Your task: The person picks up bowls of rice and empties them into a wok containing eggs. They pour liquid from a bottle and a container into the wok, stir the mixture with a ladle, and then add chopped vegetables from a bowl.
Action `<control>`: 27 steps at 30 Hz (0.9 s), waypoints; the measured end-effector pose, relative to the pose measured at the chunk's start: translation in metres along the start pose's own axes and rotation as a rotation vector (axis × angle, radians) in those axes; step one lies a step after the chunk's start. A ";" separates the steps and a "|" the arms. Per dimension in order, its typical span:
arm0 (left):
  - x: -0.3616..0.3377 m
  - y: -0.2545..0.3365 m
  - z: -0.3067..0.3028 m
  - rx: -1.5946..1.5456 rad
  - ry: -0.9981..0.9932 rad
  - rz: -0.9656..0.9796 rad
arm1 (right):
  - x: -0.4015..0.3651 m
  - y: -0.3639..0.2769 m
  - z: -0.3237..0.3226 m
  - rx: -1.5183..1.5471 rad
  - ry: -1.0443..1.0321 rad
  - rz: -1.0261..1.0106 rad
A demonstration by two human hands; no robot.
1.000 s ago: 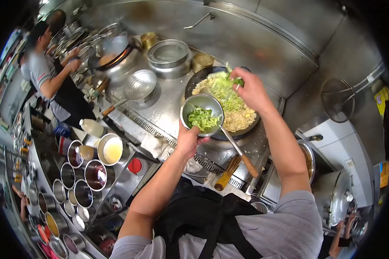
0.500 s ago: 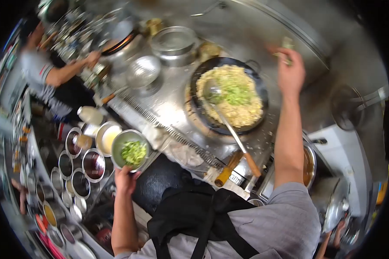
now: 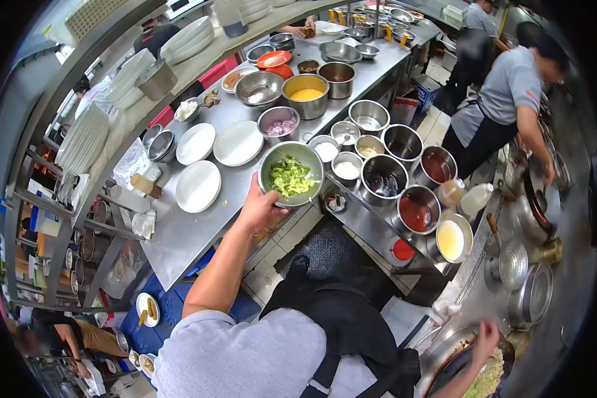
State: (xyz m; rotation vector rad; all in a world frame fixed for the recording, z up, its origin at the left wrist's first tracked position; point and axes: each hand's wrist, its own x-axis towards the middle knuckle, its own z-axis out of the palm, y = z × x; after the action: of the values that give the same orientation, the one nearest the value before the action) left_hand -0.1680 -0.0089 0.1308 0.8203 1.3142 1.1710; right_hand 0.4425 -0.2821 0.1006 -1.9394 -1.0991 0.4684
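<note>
My left hand (image 3: pixel 264 202) grips the rim of a metal bowl (image 3: pixel 270 154), with the thumb over the edge. Chopped green lettuce (image 3: pixel 290 178) lies inside it. The bowl is held in the air near the edge of a steel table. Low at the right, my right hand (image 3: pixel 484 345) hovers over the wok (image 3: pixel 446 373), its fingers blurred. Fried rice (image 3: pixel 491 377) shows in part beyond my wrist, and the rest of the wok is cut off by the frame.
White plates (image 3: pixel 198 186) and a pot of yellow liquid (image 3: pixel 305 94) stand on the steel table (image 3: pixel 227 192). Several sauce pots (image 3: pixel 419 207) line a stand ahead. A strainer ladle (image 3: pixel 513 264) rests by the stove. A co-worker (image 3: pixel 504 99) bends over another wok at the right.
My view has swung left, from the stove to the tables. My left hand has carried the bowl of lettuce over toward the plates. My right hand has dropped lower over the wok.
</note>
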 end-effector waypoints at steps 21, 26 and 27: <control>0.106 0.001 -0.110 -0.063 -0.260 -0.285 | 0.050 -0.419 0.591 -0.415 -0.925 -1.121; 0.141 0.010 -0.125 -0.117 -0.285 -0.355 | 0.073 -0.446 0.602 -0.261 -0.791 -1.116; 0.147 0.013 -0.128 -0.136 -0.313 -0.340 | 0.077 -0.447 0.603 -0.222 -0.768 -1.122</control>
State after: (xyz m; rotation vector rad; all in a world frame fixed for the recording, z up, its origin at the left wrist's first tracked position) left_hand -0.3129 0.1133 0.0848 0.6216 1.0520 0.8150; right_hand -0.1440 0.1920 0.1191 -0.9771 -2.5530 0.4411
